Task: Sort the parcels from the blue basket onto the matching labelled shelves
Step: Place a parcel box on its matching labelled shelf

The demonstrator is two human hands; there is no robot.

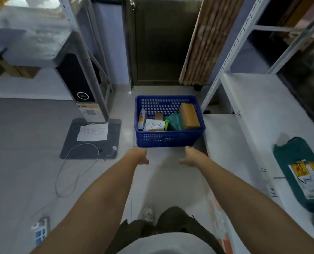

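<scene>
A blue basket (169, 138) stands on the tiled floor ahead of me. Inside it lie a brown cardboard box (189, 116), a green bag parcel (174, 121), a white parcel with writing (154, 125), a small brown box (159, 116) and a slim white packet (142, 119). Both my arms reach toward its near wall. My left hand (139, 155) and my right hand (190, 156) hover just short of the basket, fingers loosely curled downward, holding nothing.
A white shelf unit (258, 110) runs along the right, with a dark teal parcel (302, 173) lying on it. Another metal rack (90, 57) stands at left, with a dark floor mat and paper sheet (93, 134) below. A cable and power strip (39, 231) lie on the floor.
</scene>
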